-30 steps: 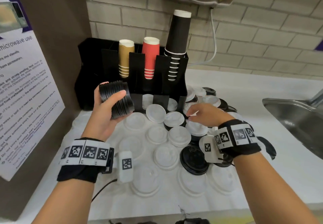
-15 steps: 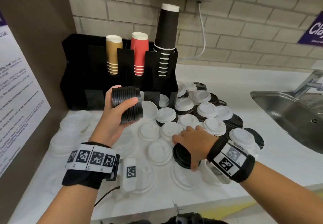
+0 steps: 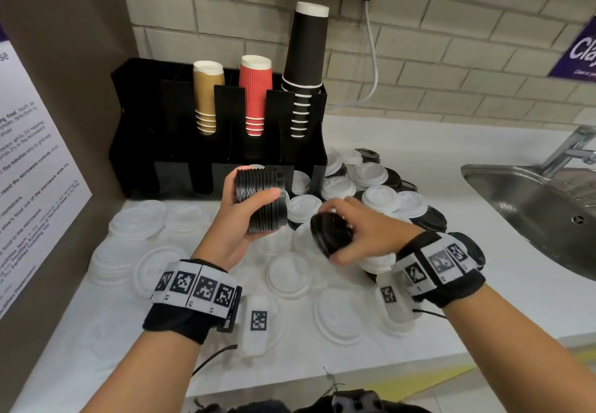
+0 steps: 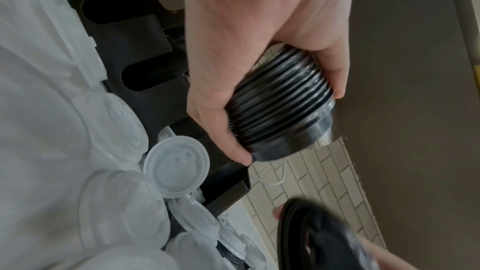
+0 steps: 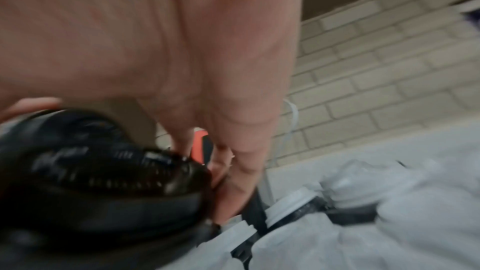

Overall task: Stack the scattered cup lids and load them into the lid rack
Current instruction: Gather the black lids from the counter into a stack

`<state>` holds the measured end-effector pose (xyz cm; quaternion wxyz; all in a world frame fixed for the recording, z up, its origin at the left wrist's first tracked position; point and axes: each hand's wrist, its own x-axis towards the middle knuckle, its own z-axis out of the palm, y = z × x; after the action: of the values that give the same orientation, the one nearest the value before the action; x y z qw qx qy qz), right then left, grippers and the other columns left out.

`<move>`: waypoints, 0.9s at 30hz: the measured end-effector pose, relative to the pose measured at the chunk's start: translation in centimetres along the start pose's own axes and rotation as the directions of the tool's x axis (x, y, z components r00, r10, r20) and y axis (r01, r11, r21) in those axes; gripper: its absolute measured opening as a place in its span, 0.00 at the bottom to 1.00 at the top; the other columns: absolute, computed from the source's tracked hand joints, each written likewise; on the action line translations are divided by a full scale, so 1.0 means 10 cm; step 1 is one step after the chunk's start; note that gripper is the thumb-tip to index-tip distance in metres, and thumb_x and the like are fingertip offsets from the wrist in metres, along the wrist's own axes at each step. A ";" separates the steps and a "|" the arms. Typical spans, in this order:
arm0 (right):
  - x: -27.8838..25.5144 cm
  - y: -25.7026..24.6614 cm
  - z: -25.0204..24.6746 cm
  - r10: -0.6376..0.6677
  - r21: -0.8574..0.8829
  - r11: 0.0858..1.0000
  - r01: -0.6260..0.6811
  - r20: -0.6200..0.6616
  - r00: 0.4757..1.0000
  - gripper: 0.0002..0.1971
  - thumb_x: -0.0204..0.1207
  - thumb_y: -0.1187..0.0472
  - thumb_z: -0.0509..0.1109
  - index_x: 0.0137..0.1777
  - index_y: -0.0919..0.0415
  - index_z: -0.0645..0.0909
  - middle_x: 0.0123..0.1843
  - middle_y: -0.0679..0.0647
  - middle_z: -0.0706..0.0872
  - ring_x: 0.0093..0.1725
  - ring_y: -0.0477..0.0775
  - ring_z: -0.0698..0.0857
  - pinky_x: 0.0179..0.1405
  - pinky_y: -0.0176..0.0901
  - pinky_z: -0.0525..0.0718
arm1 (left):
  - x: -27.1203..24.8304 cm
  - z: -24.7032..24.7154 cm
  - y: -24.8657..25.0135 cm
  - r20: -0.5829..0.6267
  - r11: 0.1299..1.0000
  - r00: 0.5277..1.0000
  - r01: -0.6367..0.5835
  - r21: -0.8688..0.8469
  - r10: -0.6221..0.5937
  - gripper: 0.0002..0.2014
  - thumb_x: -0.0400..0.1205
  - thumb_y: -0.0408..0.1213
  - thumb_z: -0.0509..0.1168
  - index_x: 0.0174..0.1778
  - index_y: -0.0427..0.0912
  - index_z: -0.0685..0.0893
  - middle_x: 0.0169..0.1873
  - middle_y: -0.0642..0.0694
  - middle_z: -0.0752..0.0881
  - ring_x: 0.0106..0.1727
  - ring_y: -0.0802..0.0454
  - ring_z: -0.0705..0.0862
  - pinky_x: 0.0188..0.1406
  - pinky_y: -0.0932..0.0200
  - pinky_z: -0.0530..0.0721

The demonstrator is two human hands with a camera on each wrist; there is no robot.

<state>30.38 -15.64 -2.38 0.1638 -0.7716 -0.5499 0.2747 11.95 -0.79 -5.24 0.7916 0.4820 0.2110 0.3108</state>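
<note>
Stacking step: the left hand (image 3: pixel 240 219) grips the black lid stack (image 3: pixel 262 199) over the counter's back edge, by the lid rack (image 3: pixel 219 141). The right hand (image 3: pixel 364 232) pinches one black lid (image 3: pixel 330 233) just beside it; next, I'd judge, it must seat squarely on the stack's end.

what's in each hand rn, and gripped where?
Left hand grips the stack of black lids around its ribbed side. Right hand holds a single black lid by its rim.
</note>
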 end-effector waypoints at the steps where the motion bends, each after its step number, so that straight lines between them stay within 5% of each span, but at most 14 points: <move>1: 0.02 0.00 -0.02 -0.008 0.129 0.991 0.018 -0.082 0.997 0.33 0.63 0.58 0.83 0.64 0.43 0.69 0.61 0.50 0.72 0.63 0.52 0.76 0.59 0.40 0.79 | -0.01 0.00 0.00 0.004 1.000 1.000 0.000 0.000 0.000 0.22 0.69 0.39 0.76 0.55 0.65 0.80 0.63 0.46 0.83 0.62 0.41 0.85 0.45 0.43 0.90; 6: -0.02 -0.14 0.07 -0.008 0.619 0.757 0.210 -0.313 0.950 0.31 0.64 0.55 0.78 0.67 0.44 0.71 0.64 0.60 0.80 0.56 0.54 0.85 0.62 0.57 0.85 | -0.04 0.01 -0.02 0.025 1.000 1.000 0.006 0.004 -0.006 0.25 0.67 0.39 0.78 0.56 0.66 0.80 0.61 0.48 0.84 0.59 0.44 0.86 0.41 0.48 0.88; 10: -0.06 -0.30 0.25 -0.126 0.635 0.701 0.325 -0.338 0.933 0.33 0.65 0.58 0.79 0.70 0.48 0.72 0.64 0.57 0.83 0.62 0.57 0.84 0.63 0.54 0.84 | -0.09 0.01 -0.04 0.077 0.998 0.996 0.050 0.037 -0.053 0.28 0.67 0.42 0.77 0.60 0.65 0.79 0.58 0.50 0.86 0.59 0.45 0.87 0.44 0.46 0.88; 17: -0.06 -0.41 0.37 -0.151 0.657 0.643 0.394 -0.396 0.906 0.36 0.68 0.74 0.78 0.74 0.53 0.73 0.67 0.49 0.82 0.67 0.51 0.82 0.54 0.47 0.86 | -0.17 0.04 -0.03 0.167 0.995 0.982 0.082 0.049 -0.089 0.30 0.69 0.39 0.76 0.66 0.61 0.76 0.62 0.44 0.85 0.60 0.42 0.88 0.47 0.41 0.88; 27: 0.01 -0.47 0.44 -0.161 0.647 0.624 0.439 -0.443 0.882 0.36 0.66 0.72 0.80 0.73 0.50 0.75 0.69 0.53 0.80 0.67 0.50 0.82 0.54 0.45 0.86 | -0.16 0.06 -0.01 0.116 0.999 0.992 0.039 0.016 -0.041 0.31 0.68 0.40 0.76 0.67 0.63 0.75 0.59 0.46 0.87 0.57 0.43 0.89 0.43 0.47 0.88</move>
<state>24.19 -14.18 -3.30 0.5949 -0.5712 -0.4791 0.3006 11.24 -2.34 -5.02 0.8054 0.5002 0.1762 0.2647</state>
